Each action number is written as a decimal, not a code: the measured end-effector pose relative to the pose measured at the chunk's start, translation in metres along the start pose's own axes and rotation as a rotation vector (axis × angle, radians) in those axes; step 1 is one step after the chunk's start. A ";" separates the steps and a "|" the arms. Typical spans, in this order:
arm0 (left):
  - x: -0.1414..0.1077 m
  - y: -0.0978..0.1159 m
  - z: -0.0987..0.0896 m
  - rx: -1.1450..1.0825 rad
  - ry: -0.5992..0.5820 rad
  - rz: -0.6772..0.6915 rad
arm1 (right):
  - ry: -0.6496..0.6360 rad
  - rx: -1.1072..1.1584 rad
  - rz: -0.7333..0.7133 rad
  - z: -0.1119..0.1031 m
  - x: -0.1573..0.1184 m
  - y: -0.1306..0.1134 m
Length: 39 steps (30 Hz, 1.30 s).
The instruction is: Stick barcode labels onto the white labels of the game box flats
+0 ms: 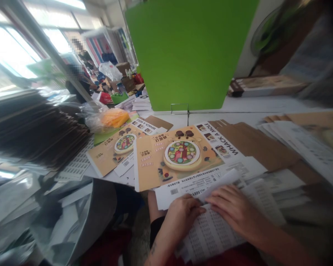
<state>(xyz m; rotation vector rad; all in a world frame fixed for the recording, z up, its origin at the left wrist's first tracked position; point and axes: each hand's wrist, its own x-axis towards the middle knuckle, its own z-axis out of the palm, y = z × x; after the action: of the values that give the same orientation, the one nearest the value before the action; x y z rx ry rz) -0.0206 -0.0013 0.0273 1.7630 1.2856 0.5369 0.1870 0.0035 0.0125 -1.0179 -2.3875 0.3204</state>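
From here, a green board [191, 55] towers at upper centre. Mid-frame lies a flat printed carton [183, 157]. At lower centre sits the white printed sheet [212, 234]; the left hand [184, 212] pinches its edge, the right hand [233, 207] covers it, its grip impossible to tell.

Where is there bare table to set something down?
A narrow strip of white tabletop shows between the green board and the larger WHACK A MOLE print; another lies right of the board before the long box. Crowded: around the left hand and right hand, on paper sheets, and rightward under brown cardboard.
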 end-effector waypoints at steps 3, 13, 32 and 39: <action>0.000 0.000 -0.002 -0.021 -0.015 -0.009 | -0.076 0.024 0.002 0.001 -0.003 0.007; 0.001 -0.005 0.002 -0.048 -0.012 -0.021 | 0.113 -0.018 0.028 0.000 0.000 0.016; 0.003 -0.005 0.007 -0.008 -0.020 -0.091 | 0.338 -0.120 0.054 0.026 -0.020 -0.012; 0.006 -0.005 0.011 0.178 -0.009 -0.023 | 0.353 -0.069 0.085 0.014 -0.021 -0.009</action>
<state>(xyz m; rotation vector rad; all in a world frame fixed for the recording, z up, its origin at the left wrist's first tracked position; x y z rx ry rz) -0.0129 0.0007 0.0162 1.8913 1.3813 0.4116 0.1863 -0.0182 -0.0029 -1.1077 -2.0540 0.0794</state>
